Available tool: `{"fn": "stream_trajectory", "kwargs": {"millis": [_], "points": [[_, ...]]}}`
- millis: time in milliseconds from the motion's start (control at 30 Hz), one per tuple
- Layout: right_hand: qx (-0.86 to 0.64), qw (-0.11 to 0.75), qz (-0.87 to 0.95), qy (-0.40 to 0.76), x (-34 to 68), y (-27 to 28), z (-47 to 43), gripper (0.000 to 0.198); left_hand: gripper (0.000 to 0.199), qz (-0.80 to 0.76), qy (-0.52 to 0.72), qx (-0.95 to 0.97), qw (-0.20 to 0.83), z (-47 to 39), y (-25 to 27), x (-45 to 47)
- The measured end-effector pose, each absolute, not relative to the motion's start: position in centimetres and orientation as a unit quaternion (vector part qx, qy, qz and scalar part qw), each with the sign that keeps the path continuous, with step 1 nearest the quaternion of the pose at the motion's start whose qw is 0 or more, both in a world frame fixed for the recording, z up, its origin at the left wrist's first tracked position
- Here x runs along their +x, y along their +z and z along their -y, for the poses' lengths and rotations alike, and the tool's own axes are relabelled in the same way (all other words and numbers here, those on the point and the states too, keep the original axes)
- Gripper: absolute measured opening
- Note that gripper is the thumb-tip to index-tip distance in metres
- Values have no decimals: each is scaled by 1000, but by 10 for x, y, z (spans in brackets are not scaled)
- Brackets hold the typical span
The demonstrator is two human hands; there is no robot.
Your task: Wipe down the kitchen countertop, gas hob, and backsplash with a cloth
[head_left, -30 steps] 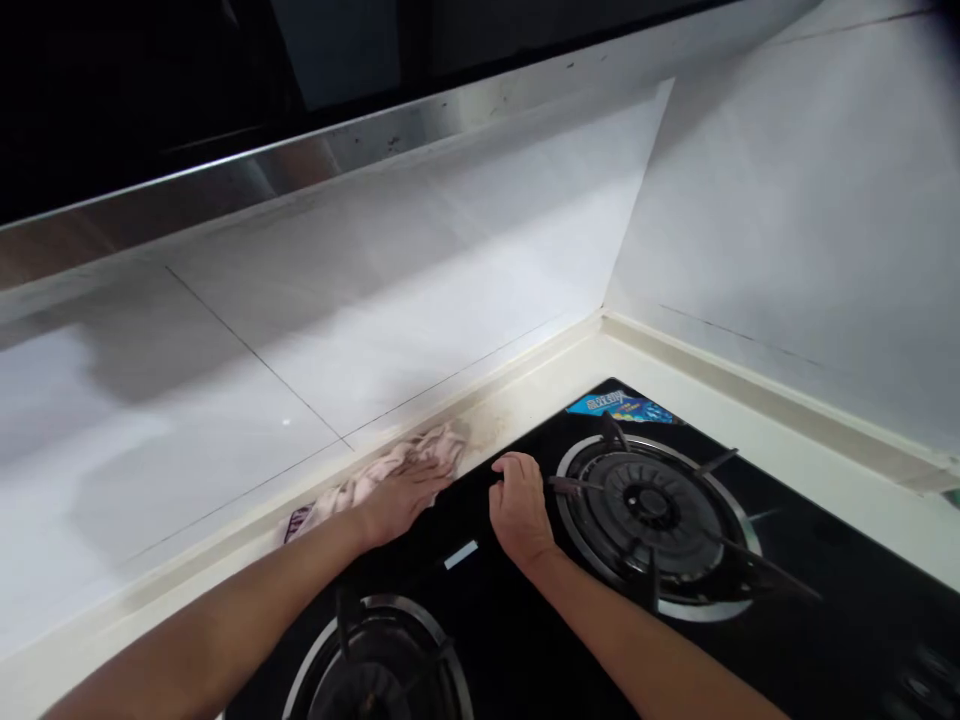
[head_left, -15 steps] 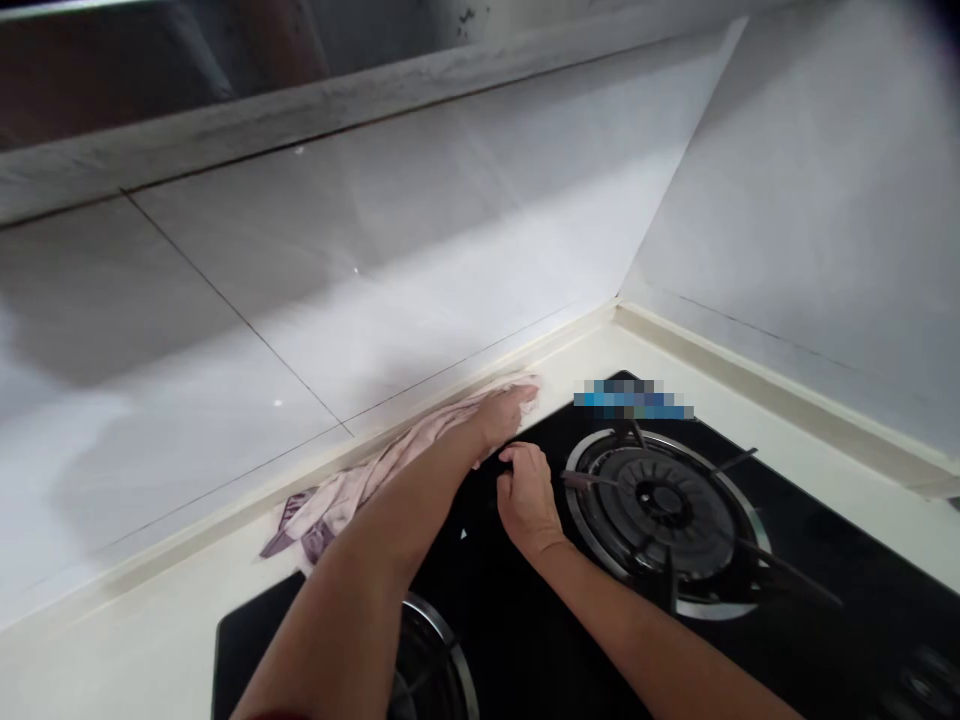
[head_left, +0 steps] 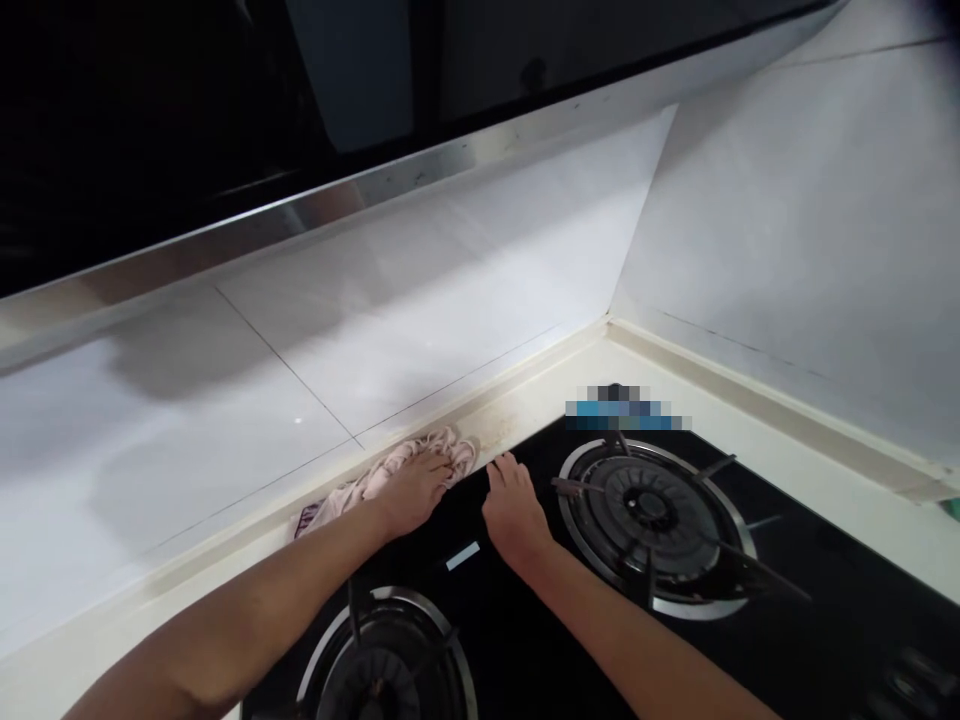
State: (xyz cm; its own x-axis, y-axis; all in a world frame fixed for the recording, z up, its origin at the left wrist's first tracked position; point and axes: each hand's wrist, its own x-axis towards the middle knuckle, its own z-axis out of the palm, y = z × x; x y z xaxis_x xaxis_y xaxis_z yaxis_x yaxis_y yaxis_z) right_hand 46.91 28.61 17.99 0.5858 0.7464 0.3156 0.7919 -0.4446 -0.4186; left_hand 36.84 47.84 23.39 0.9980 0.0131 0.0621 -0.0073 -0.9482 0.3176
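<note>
My left hand presses down on a crumpled pale pink cloth with a purple edge, its fingers bent into the folds. The cloth lies on the cream counter strip between the wall and the black glass gas stove. Just to the right, my right hand is at the stove's back edge, between the two burners. Its fingers are close together and curl over that edge; the fingertips are partly hidden. A brownish stain marks the counter between the cloth and the corner.
The right burner has metal pan supports standing up close to my right hand. The left burner sits below my left forearm. A blurred blue patch covers the stove's back corner. A dark range hood overhangs the tiled wall.
My left hand has drawn the cloth back leftward along the counter, bunching it and uncovering the stain. My right hand stays at the stove edge. The view has tilted up, showing more hood.
</note>
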Motion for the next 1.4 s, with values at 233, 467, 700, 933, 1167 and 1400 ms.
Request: {"fn": "stream_trajectory", "kwargs": {"millis": [233,467,700,933,1167,1400], "points": [[-825,171,538,-6,449,182,-252,56,44,-4,17,991,134,-461,224,464],[-828,184,528,39,459,197,-250,54,43,-53,-13,994,98,-441,226,538],[-830,186,523,50,458,194,-249,57,43,-52,-42,996,59,-438,251,451],[-834,177,519,63,455,197,-253,59,54,-32,-44,998,41,-451,248,403],[-836,181,514,66,454,202,-253,58,60,-33,-77,987,136,-433,227,503],[-830,200,516,68,458,202,-251,59,63,-60,-56,985,150,-402,219,582]]}}
